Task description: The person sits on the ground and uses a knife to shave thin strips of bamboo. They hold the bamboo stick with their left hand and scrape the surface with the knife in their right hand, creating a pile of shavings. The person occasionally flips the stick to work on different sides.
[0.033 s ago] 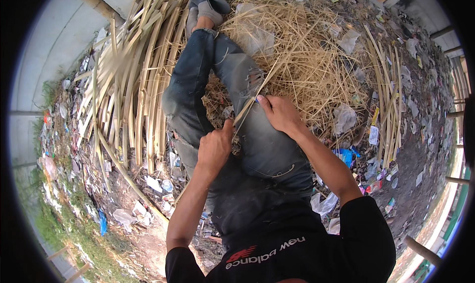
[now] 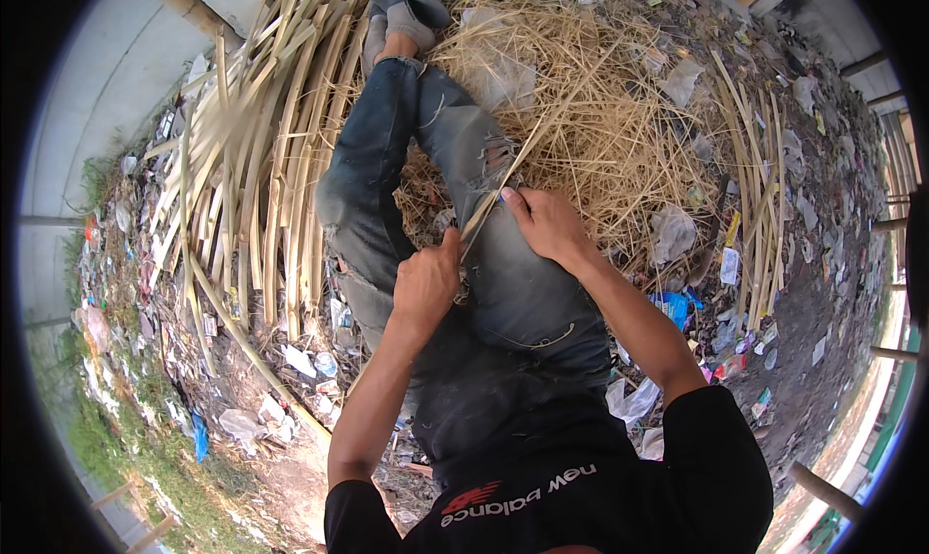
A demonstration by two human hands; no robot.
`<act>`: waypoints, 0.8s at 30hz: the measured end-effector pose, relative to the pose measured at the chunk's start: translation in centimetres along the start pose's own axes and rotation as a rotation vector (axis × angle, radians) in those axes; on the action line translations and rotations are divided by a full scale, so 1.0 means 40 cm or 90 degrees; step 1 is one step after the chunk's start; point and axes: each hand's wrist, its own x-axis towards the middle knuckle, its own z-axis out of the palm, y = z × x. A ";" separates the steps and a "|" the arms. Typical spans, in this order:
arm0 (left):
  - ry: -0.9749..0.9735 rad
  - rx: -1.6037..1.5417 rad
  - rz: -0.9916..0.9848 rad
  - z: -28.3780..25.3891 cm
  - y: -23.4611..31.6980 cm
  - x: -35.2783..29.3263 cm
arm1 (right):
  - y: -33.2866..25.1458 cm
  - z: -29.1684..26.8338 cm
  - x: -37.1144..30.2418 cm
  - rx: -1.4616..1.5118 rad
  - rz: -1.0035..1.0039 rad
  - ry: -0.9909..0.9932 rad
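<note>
A long, thin bamboo strip (image 2: 530, 148) slants across my right thigh, its far part over the pile of shavings. My right hand (image 2: 547, 223) pinches it at the torn jeans (image 2: 527, 283), thumb on top. Nearer me and to the left, my left hand (image 2: 428, 281) is a closed fist at the strip's near part. A narrow flat piece shows beside its thumb; whether this is a blade or the strip itself, I cannot tell. What lies inside the fist is hidden.
Curly pale shavings (image 2: 600, 119) are heaped beyond my right knee. Many split bamboo slats (image 2: 290, 186) lie at the left, and a smaller bundle of strips (image 2: 760, 186) at the right. Plastic litter, including a blue wrapper (image 2: 674, 307), covers the ground. A wall (image 2: 106, 89) stands at the far left.
My left hand has shifted slightly right and away from me along the strip. My right hand stays in nearly the same place on it.
</note>
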 end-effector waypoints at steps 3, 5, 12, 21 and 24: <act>0.030 -0.048 -0.012 0.032 0.036 0.078 | -0.011 -0.012 -0.005 -0.020 -0.002 -0.039; 0.046 -0.056 -0.006 0.045 0.043 0.110 | -0.002 -0.013 -0.008 -0.006 -0.011 -0.042; 0.036 -0.094 -0.029 -0.008 0.052 0.109 | 0.079 -0.084 0.012 0.501 0.206 -0.312; 0.021 -0.159 -0.031 -0.008 0.031 0.101 | 0.013 -0.094 -0.015 0.545 -0.022 -0.188; 0.027 -0.195 -0.016 -0.008 0.020 0.103 | -0.008 -0.113 -0.020 0.648 -0.052 -0.338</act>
